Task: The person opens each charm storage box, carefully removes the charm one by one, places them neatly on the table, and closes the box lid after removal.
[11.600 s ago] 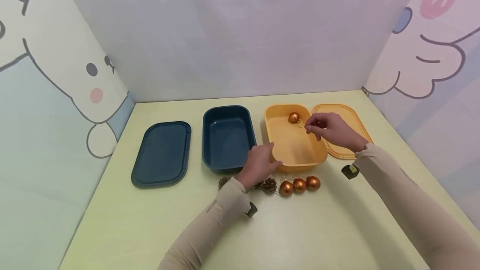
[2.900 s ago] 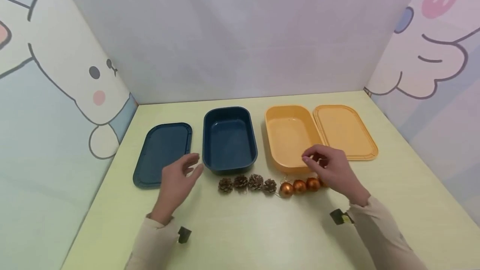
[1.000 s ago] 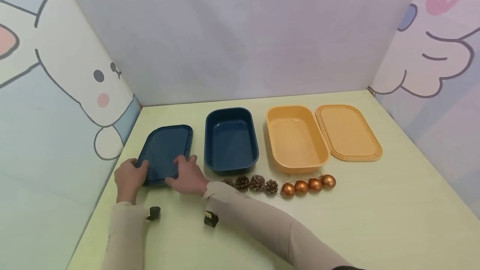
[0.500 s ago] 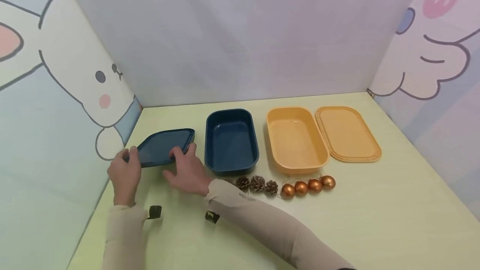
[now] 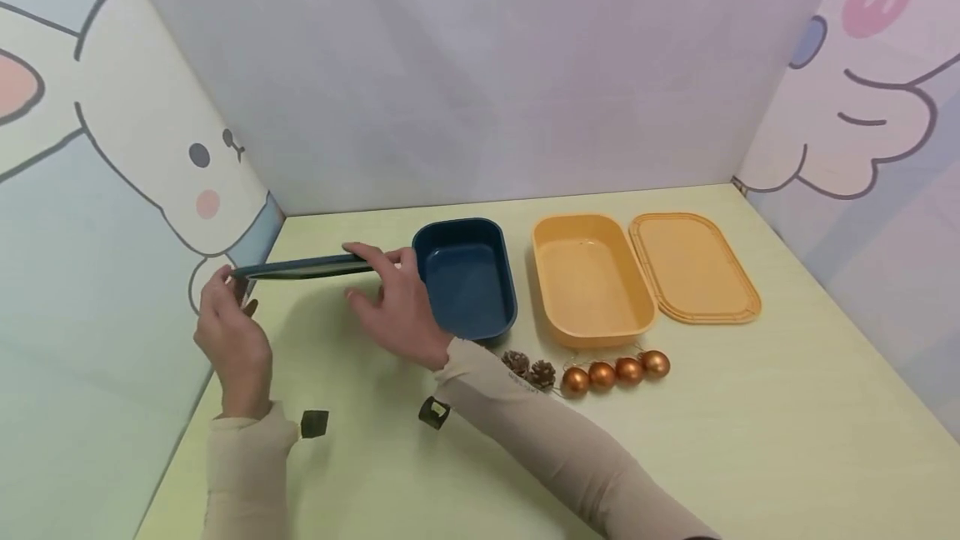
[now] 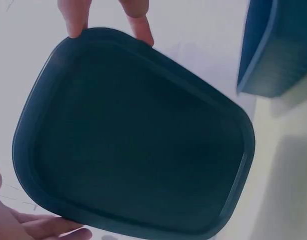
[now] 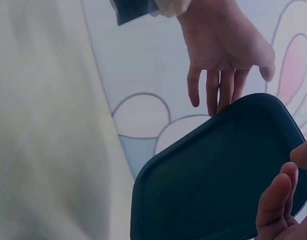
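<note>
A dark blue lid [image 5: 307, 268] is lifted above the table and tilted, so it looks like a thin strip in the head view. My left hand [image 5: 237, 348] holds its left end. At the opposite end, my right hand [image 5: 401, 311] has its fingers on the edge, the thumb lower down. One broad face of the lid [image 6: 138, 140] fills much of the left wrist view. In the right wrist view, the left hand [image 7: 223, 45] has long, straightened fingers at the lid's far edge. The blue box [image 5: 468, 290] stands uncovered just right of my right hand.
A yellow box [image 5: 592, 282], also uncovered, stands right of the blue one, with a yellow lid [image 5: 697, 269] flat beside it. In front lie pine cones [image 5: 542, 374], partly hidden by the right sleeve, and several copper baubles [image 5: 628, 371] in a row.
Earlier a bauble lay in the yellow box; the baubles are now lined up in front. Both hands went to the blue lid, raised it off the table and tipped it up.
</note>
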`<action>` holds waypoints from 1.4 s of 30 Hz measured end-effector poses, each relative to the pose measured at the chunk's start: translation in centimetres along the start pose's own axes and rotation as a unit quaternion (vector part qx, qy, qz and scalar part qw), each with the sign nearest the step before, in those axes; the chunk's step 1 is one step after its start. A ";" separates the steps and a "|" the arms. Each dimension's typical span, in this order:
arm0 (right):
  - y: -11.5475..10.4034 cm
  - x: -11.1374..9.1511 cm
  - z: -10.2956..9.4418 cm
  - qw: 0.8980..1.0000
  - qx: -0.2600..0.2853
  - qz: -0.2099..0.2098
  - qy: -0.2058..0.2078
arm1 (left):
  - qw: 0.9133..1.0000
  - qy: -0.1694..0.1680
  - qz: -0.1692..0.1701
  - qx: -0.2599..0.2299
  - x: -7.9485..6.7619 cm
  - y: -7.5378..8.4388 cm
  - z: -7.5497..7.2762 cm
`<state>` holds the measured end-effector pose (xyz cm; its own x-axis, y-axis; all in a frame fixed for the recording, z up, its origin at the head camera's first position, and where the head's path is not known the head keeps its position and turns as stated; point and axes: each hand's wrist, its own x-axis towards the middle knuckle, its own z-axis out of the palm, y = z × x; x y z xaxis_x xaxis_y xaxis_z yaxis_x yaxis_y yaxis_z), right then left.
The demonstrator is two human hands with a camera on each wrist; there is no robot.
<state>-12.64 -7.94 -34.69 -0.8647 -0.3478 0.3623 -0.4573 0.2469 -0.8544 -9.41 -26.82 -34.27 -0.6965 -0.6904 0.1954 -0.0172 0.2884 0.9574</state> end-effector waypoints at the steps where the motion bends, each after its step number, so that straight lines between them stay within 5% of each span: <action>1: 0.0 0.1 -0.2 1.000 0.009 -0.006 0.005 | 1.000 -0.001 0.004 -0.013 -0.2 0.2 0.1; 4: 0.0 0.2 -0.6 0.999 0.035 -0.024 0.010 | 0.999 0.008 0.032 -0.042 -0.6 0.6 0.3; 13: -0.1 0.1 -1.8 0.994 0.075 -0.068 0.033 | 0.981 0.073 0.177 -0.012 -1.3 0.6 1.0; 20: -0.6 0.1 -3.4 0.995 0.081 -0.057 0.030 | 0.959 0.010 0.281 -0.038 -1.4 1.0 0.4; 32: 1.2 0.0 -5.4 0.994 0.021 -0.107 -0.013 | 0.948 -0.040 0.309 0.068 -1.2 1.0 -0.5; 42: 2.9 -0.4 -6.9 0.986 0.013 -0.165 -0.004 | 0.961 -0.105 0.254 0.031 -1.5 0.5 -0.3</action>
<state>-15.07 -0.89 -34.75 -0.6682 -0.4116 0.6198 -0.7080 0.0958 -0.6997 -8.16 -25.90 -34.04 -0.7554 -0.3032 0.5809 0.3255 0.5958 0.7342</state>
